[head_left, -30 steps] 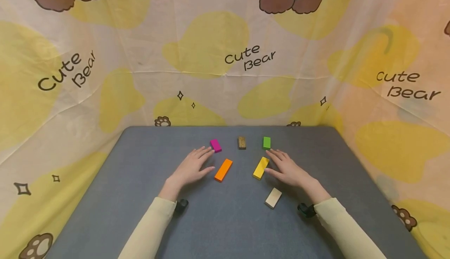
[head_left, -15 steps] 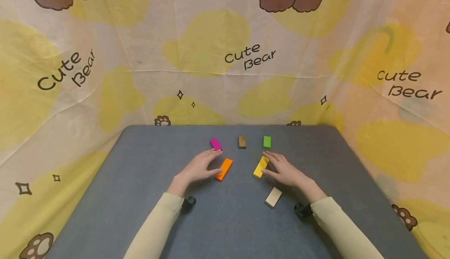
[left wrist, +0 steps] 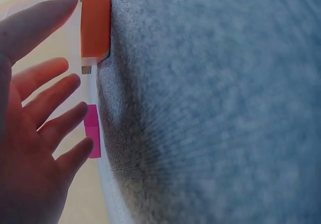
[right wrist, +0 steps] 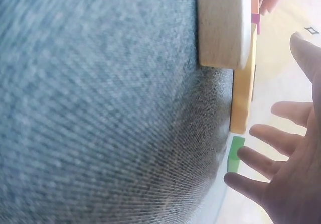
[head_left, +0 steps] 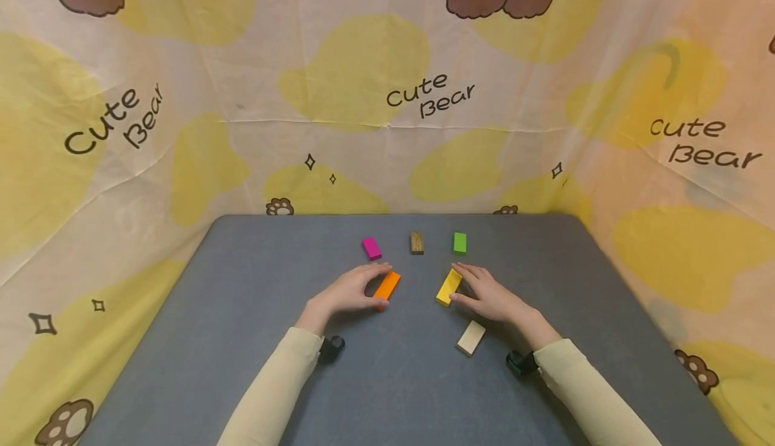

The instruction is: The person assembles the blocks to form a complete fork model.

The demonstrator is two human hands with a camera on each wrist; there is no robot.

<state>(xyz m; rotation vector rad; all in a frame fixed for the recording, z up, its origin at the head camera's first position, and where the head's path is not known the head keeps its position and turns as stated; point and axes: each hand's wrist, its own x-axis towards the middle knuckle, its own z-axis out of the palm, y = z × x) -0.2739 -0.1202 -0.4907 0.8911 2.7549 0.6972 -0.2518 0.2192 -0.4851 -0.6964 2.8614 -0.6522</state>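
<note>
- Left hand [head_left: 350, 289]: released; fingers extended and spread, thumb tip over the near end of the orange block, fingertips at its far end. Contact cannot be confirmed.
- Orange block [head_left: 388, 286]: lies flat left of centre on the bench; long axis diagonal, far end angled right.
- Yellow block [head_left: 447, 287]: lies flat right of the orange block, well apart from it; long axis nearly parallel to it, far end also angled right.
- Right hand [head_left: 493, 294]: released; fingers extended and spread, thumb tip over the yellow block's right edge, fingertips at its far end. Contact cannot be confirmed.
- Bench [head_left: 387, 385]: grey-blue, textured surface. Back row, left to right: magenta block [head_left: 372, 249], far end angled left; brown block [head_left: 416, 243] and green block [head_left: 460, 243], both pointing nearly straight away from the person. Pale wood block [head_left: 471, 338]: nearer the person, far end angled right.
- Cloth [head_left: 339, 76]: surrounds the left, rear and right sides; yellow patches, paw prints and "Cute Bear" lettering.
- Change from the preceding frame: left hand has shifted right; its fingertips no longer overlap the magenta block. All blocks remain in place. Right hand is nearly unchanged.
</note>
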